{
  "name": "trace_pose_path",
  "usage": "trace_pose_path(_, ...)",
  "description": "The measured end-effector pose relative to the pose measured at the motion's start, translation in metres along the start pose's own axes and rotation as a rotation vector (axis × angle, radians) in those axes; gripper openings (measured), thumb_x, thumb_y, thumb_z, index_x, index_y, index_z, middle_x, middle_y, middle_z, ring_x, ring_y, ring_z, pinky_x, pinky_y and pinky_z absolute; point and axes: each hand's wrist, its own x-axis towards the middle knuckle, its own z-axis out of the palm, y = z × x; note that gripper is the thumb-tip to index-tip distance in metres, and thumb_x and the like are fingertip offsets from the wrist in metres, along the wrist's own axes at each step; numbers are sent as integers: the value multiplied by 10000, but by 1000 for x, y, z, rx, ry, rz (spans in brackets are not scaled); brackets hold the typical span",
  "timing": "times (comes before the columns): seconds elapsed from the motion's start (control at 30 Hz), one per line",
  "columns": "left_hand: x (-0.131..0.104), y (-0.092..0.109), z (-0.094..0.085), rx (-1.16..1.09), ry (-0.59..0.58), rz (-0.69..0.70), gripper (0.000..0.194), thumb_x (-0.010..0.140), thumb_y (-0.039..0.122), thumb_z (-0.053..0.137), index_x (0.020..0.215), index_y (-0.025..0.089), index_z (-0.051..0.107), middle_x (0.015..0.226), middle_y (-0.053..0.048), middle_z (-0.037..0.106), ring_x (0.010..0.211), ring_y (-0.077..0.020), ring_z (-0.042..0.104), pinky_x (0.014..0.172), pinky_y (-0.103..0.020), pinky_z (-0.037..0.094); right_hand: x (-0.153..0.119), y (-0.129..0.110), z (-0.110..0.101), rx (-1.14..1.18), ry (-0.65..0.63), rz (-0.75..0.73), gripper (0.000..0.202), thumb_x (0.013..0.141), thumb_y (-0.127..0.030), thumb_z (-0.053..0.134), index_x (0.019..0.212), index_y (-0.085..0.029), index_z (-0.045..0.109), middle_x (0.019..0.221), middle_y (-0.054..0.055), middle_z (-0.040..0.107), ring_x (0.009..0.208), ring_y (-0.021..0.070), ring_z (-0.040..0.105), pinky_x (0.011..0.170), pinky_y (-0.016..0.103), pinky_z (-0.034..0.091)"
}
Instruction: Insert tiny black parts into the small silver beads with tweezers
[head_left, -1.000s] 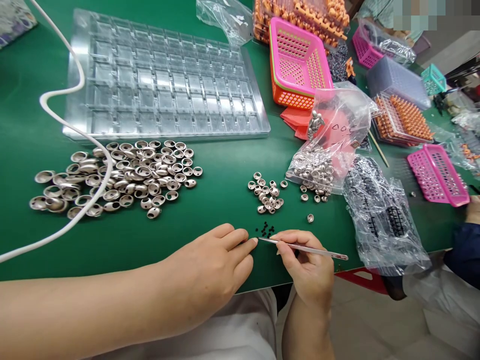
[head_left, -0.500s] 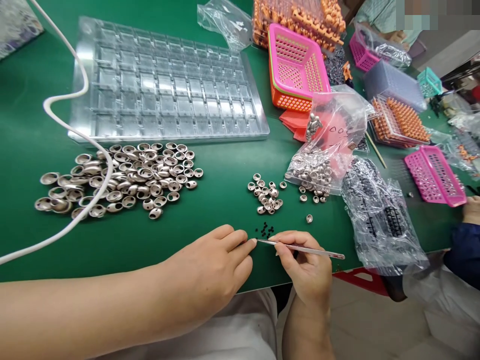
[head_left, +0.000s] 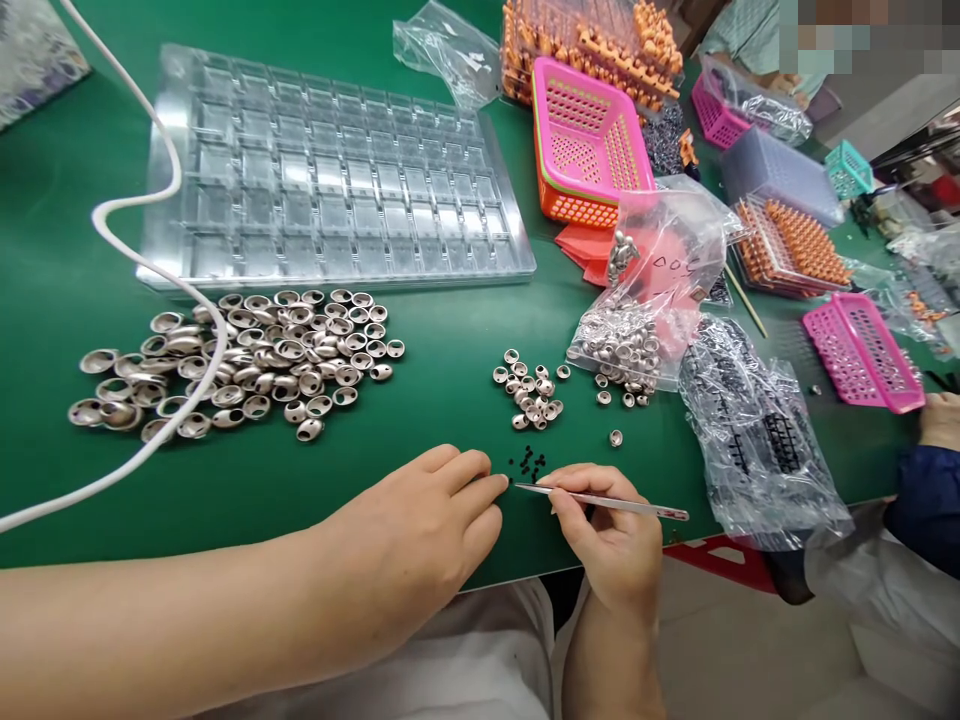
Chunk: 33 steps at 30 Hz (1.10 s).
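Note:
My right hand [head_left: 611,535] grips metal tweezers [head_left: 600,497] like a pen, their tip pointing left. Close to that tip, my left hand [head_left: 442,525] rests low over the table with its fingers curled together. A dark speck shows at the left index fingertip; whatever lies under the fingers is hidden. Just beyond the tweezers lie several tiny black pieces [head_left: 532,461], loosely scattered. Behind them sits a small heap of silver cup-shaped metal parts [head_left: 534,388]. Larger silver ring-like parts [head_left: 277,350] form a wide pile beyond my left forearm.
A clear compartment tray [head_left: 337,265] lies at the back left, with a white cable [head_left: 135,262] crossing in front. To the right are a plastic bag of silver parts [head_left: 622,335], crumpled clear bags [head_left: 750,430] and stacked baskets [head_left: 592,130]. Another person's hand [head_left: 941,420] shows at far right.
The tweezers' tip has parted slightly from my left fingertip, and a dark speck now shows between them. The view has shifted a little; the piles look the same.

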Motion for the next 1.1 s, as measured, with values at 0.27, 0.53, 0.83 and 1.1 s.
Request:
trace_pose_path(0.27, -2, -7, 10, -20, 3, -11, 16, 875, 151, 674, 866, 161, 666, 1225, -92, 725, 1028, -277, 572, 847, -407, 467, -1, 2, -1, -50, -52, -25, 187, 877, -119, 699, 962, -286, 708, 916, -4, 773, 845, 162, 739, 729, 272, 600)
trace_pose_path(0.53, 0, -3, 3, -2, -13, 12, 15, 865, 154, 673, 850, 156, 671, 1164, -108, 739, 968, -265, 585, 806, -395, 457, -1, -3, 0, -63, -25, 27, 161, 883, -143, 702, 943, -292, 714, 916, -13, 771, 822, 139, 725, 687, 227, 581)
trace_pose_path(0.83, -2, 3, 0, 16, -10, 16, 29, 897, 153, 640, 908, 155, 667, 1070, -132, 741, 972, -267, 588, 828, -387, 433, -3, 0, 1, -57, 35, 60, 123, 880, -151, 702, 923, -266, 716, 911, 7, 767, 741, 139, 703, 627, 245, 569)
trace_pose_path(1.1, -3, 5, 0, 16, 16, -21, 108, 902, 111, 584, 912, 156, 682, 1022, -119, 735, 916, -261, 585, 771, -383, 439, -2, 0, 2, 8, 50, 2, 143, 868, -108, 689, 913, -243, 700, 874, 32, 752, 846, 190, 742, 623, 266, 602)
